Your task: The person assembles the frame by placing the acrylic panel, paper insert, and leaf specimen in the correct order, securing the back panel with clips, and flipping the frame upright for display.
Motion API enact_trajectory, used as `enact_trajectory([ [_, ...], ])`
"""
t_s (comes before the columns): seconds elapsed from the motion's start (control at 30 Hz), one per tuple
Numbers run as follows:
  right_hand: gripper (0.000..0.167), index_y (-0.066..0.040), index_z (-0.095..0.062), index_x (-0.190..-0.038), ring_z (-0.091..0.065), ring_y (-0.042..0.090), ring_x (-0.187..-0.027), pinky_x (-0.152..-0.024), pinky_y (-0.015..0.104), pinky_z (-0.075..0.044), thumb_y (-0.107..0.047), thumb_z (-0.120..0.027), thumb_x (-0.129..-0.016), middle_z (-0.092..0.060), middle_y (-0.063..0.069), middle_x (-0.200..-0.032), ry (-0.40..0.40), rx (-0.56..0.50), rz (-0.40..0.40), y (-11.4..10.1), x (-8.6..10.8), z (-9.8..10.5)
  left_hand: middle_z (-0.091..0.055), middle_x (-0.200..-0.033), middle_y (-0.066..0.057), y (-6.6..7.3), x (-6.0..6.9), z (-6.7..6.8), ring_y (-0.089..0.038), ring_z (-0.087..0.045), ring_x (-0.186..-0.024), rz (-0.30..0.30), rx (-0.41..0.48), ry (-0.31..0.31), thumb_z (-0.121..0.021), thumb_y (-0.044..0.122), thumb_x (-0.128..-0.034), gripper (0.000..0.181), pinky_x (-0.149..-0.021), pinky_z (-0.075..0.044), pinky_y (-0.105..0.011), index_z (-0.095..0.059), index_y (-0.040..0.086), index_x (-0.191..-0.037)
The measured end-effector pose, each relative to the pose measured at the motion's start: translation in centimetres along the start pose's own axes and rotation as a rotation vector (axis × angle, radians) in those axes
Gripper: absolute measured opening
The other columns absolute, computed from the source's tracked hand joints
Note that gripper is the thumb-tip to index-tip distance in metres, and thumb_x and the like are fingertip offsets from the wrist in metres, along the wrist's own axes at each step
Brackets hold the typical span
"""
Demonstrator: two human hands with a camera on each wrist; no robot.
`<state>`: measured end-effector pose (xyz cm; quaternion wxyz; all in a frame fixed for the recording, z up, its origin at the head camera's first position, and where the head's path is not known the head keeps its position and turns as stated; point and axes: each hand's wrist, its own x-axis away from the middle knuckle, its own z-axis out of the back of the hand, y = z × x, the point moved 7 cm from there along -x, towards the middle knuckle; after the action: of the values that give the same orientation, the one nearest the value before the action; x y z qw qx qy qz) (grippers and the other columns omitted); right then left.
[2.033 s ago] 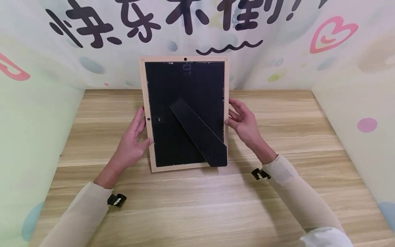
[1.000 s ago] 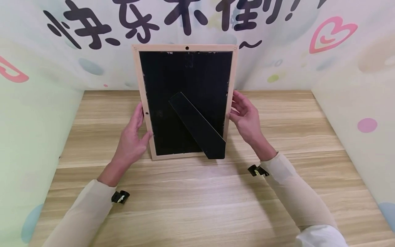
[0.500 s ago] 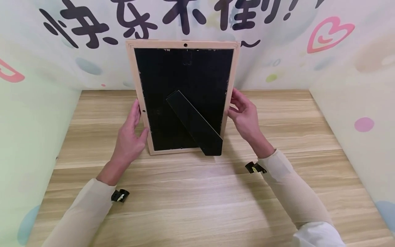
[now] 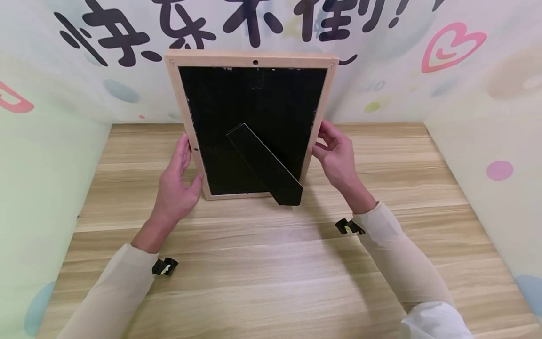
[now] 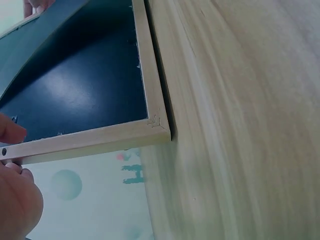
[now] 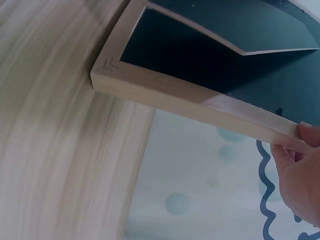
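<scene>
A picture frame (image 4: pixel 258 99), its black back towards me, stands upright at the far part of the table with light wood edging. A black easel stand (image 4: pixel 267 165) slants out across its lower right. My left hand (image 4: pixel 175 190) grips the left side, thumb towards the near face and fingers along the outer edge. On the right side my right hand (image 4: pixel 338 155) pinches the edging between thumb and fingers. Both wrist views show the frame's lower corners close to the tabletop; whether they touch it I cannot tell. The front of the frame is hidden.
The wood-grain table (image 4: pixel 262 268) spreads in front of the frame. Behind it hangs a white printed backdrop (image 4: pixel 377 84) with dark characters and a pink heart. Pale side panels (image 4: pixel 482 132) border the table left and right. Small black devices (image 4: pixel 165 267) sit at both wrists.
The frame has moved away from me towards the backdrop, and its top now leans nearer to the camera. Both hands have kept their hold and gone forward with it.
</scene>
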<state>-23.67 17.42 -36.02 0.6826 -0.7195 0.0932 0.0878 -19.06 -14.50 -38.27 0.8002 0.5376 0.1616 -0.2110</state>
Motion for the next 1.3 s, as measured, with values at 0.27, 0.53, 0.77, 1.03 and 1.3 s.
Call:
enact_trajectory([
  [0.27, 0.051, 0.004, -0.060, -0.118, -0.060, 0.015, -0.089, -0.079, 0.024, -0.055, 0.031, -0.053, -0.076, -0.061, 0.005, -0.100, 0.035, -0.011, 0.010, -0.1, -0.1, 0.3, -0.027, -0.159, -0.007, 0.3, 0.0, 0.1, -0.018, -0.028, -0.145, -0.027, 0.030, 0.013, -0.054, -0.024, -0.0805, 0.085, -0.111, -0.032, -0.033, -0.020, 0.002, -0.154],
  [0.53, 0.048, -0.008, -0.061, -0.103, -0.059, 0.013, -0.084, -0.078, 0.023, -0.054, 0.031, -0.056, -0.074, -0.061, 0.002, -0.095, 0.036, -0.001, 0.040, -0.4, -0.1, 0.5, -0.024, -0.159, -0.014, 1.7, -0.3, -0.2, -0.023, -0.026, -0.146, -0.032, 0.047, 0.009, -0.051, -0.026, -0.0793, 0.082, -0.113, -0.029, -0.033, -0.018, -0.006, -0.152],
  [0.77, 0.048, -0.010, -0.061, -0.100, -0.058, 0.012, -0.083, -0.078, 0.023, -0.054, 0.030, -0.057, -0.074, -0.060, 0.001, -0.092, 0.036, -0.020, 0.047, -0.4, -0.1, 0.6, -0.025, -0.157, -0.022, 4.2, -0.5, -0.1, -0.028, -0.026, -0.145, -0.043, 0.061, 0.011, -0.050, -0.022, -0.0810, 0.075, -0.114, -0.028, -0.037, -0.019, -0.012, -0.149],
  [1.03, 0.046, -0.013, -0.062, -0.099, -0.059, 0.012, -0.085, -0.081, 0.024, -0.055, 0.028, -0.060, -0.076, -0.061, 0.000, -0.091, 0.022, -0.020, 0.068, -0.5, -0.1, 0.5, -0.023, -0.158, -0.021, 4.3, -1.1, -0.1, -0.026, -0.026, -0.146, -0.039, 0.037, 0.007, -0.052, -0.021, -0.0803, 0.078, -0.115, -0.028, -0.034, -0.017, -0.012, -0.149],
  [1.3, 0.046, -0.013, -0.062, -0.100, -0.060, 0.013, -0.087, -0.082, 0.025, -0.055, 0.026, -0.063, -0.076, -0.062, 0.000, -0.094, 0.037, -0.010, 0.062, -0.2, 0.2, 0.7, -0.016, -0.161, -0.015, 3.8, -1.4, -0.4, -0.018, -0.020, -0.148, 0.033, 0.023, -0.030, -0.051, -0.018, -0.0826, 0.080, -0.117, -0.024, -0.033, -0.012, -0.008, -0.152],
])
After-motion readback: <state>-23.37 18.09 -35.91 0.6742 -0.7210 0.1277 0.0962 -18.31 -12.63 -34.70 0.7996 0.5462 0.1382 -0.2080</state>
